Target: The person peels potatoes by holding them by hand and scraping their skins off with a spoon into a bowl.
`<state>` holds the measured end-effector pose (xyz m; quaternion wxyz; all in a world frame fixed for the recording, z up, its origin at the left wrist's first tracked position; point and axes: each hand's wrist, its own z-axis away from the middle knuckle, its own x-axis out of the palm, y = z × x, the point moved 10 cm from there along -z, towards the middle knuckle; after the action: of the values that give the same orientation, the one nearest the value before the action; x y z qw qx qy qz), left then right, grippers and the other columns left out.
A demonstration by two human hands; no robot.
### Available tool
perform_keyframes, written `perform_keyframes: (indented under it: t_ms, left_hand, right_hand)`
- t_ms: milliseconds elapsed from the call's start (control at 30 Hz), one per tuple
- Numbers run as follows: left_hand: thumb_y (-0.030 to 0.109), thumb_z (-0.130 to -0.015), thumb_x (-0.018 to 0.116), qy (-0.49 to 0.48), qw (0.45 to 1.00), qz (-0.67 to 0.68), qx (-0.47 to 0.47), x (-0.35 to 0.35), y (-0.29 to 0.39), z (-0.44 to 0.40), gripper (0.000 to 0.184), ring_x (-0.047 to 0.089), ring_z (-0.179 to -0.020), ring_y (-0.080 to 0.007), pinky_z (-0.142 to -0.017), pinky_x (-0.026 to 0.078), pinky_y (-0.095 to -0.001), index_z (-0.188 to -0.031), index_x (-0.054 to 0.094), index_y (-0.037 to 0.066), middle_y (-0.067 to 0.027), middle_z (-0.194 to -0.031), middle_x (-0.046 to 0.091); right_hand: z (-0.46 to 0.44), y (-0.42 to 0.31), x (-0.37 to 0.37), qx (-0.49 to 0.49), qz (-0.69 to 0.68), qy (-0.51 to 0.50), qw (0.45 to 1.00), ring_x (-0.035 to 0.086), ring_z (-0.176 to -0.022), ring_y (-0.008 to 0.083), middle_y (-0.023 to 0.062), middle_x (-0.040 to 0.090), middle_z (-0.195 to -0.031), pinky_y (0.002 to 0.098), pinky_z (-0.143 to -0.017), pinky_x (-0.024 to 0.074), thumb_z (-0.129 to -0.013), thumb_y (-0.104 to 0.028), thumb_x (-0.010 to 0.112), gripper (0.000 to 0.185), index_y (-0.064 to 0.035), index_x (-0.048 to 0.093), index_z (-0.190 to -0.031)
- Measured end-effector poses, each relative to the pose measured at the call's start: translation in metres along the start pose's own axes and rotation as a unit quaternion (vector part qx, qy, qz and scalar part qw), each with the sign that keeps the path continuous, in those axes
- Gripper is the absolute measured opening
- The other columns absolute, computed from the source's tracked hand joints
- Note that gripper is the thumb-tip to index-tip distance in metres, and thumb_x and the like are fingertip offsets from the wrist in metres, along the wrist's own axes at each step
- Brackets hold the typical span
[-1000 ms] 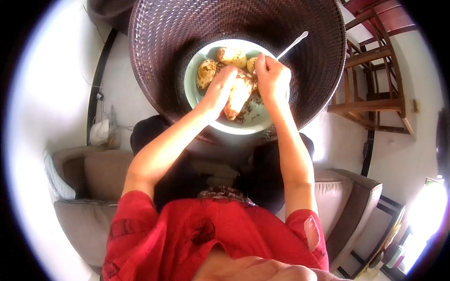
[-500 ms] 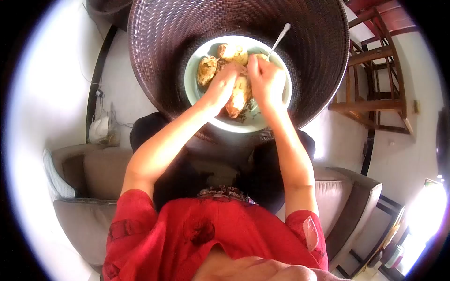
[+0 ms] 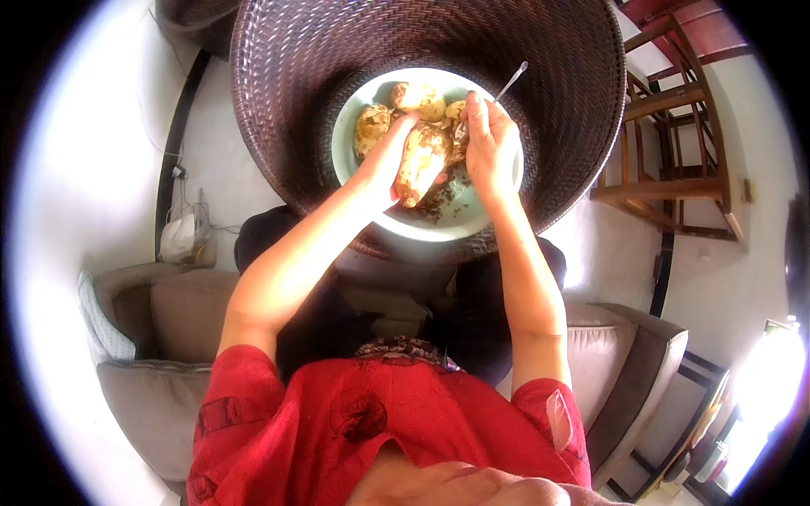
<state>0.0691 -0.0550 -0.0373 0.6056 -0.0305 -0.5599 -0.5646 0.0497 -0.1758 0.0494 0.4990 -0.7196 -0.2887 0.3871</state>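
Observation:
My left hand [image 3: 384, 169] is wrapped round a long yellow tuber [image 3: 420, 164], like a potato or sweet potato, with brown skin patches. It is tilted over a pale green bowl [image 3: 346, 152], its narrow end towards me. My right hand [image 3: 492, 152], thumb stretched along it, is at the bowl's right side and closed on a metal spoon [image 3: 511, 80]. The spoon's handle points away to the upper right; its other end is mostly hidden by my hand. More yellow tubers [image 3: 371, 131] lie at the bowl's far side. Dark peel scraps [image 3: 434, 201] are scattered on its bottom.
The bowl rests inside a large dark woven basket [image 3: 582, 126] with high sides, between my knees. A brown sofa [image 3: 169, 405] is around me. A wooden chair [image 3: 675, 185] stands at right. A white appliance with cables [image 3: 179, 236] sits on the floor at left.
My right hand has drawn slightly right and back from the tuber, its thumb now straighter. The spoon handle has shifted down. The held tuber is turned and more of it shows.

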Motion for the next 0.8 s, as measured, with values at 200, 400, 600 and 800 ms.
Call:
perform_keyframes:
  t_ms: [200, 400, 600, 800]
  left_hand:
    - [0.038, -0.098, 0.044, 0.02, 0.999, 0.031, -0.015, -0.002, -0.003, 0.003, 0.041, 0.068, -0.084, -0.0194, -0.063, 0.061, -0.0364, -0.123, 0.05, 0.006, -0.0096, -0.102, 0.066]
    - [0.036, -0.099, 0.042, 0.002, 0.999, 0.035, -0.024, -0.004, -0.006, -0.002, 0.039, 0.068, -0.081, -0.0203, -0.061, 0.061, -0.0357, -0.12, 0.052, 0.005, -0.0102, -0.099, 0.066]
    - [0.036, -0.099, 0.041, 0.003, 0.999, 0.03, -0.023, -0.002, -0.005, 0.0, 0.039, 0.069, -0.079, -0.0204, -0.06, 0.061, -0.0341, -0.119, 0.051, 0.004, -0.0109, -0.098, 0.067]
    - [0.036, -0.1, 0.039, -0.009, 0.999, -0.053, -0.007, 0.001, -0.003, 0.008, 0.038, 0.067, -0.076, -0.0177, -0.06, 0.06, -0.0314, -0.119, 0.051, 0.004, -0.0101, -0.095, 0.065]
  right_hand:
    - [0.001, -0.002, 0.005, -0.036, 0.06, -0.016, 0.997, 0.048, -0.051, 0.0097, 0.0048, 0.056, -0.057, 0.029, -0.05, 0.0408, -0.093, -0.026, 0.062, 0.035, -0.0004, 0.059, -0.07]
    - [0.003, -0.01, 0.011, -0.104, 0.106, -0.014, 0.989, 0.051, -0.047, 0.0216, 0.0124, 0.056, -0.057, 0.0341, -0.05, 0.0416, -0.09, -0.023, 0.064, 0.034, -0.0007, 0.058, -0.064]
    - [0.005, -0.016, 0.008, -0.085, 0.124, -0.01, 0.989, 0.055, -0.048, 0.0263, 0.0133, 0.056, -0.055, 0.0369, -0.051, 0.044, -0.09, -0.025, 0.061, 0.035, -0.0025, 0.061, -0.064]
    - [0.001, -0.041, 0.004, -0.183, 0.27, 0.054, 0.944, 0.056, -0.044, 0.0261, 0.0129, 0.054, -0.05, 0.0371, -0.048, 0.0449, -0.086, -0.02, 0.065, 0.034, -0.005, 0.057, -0.057]
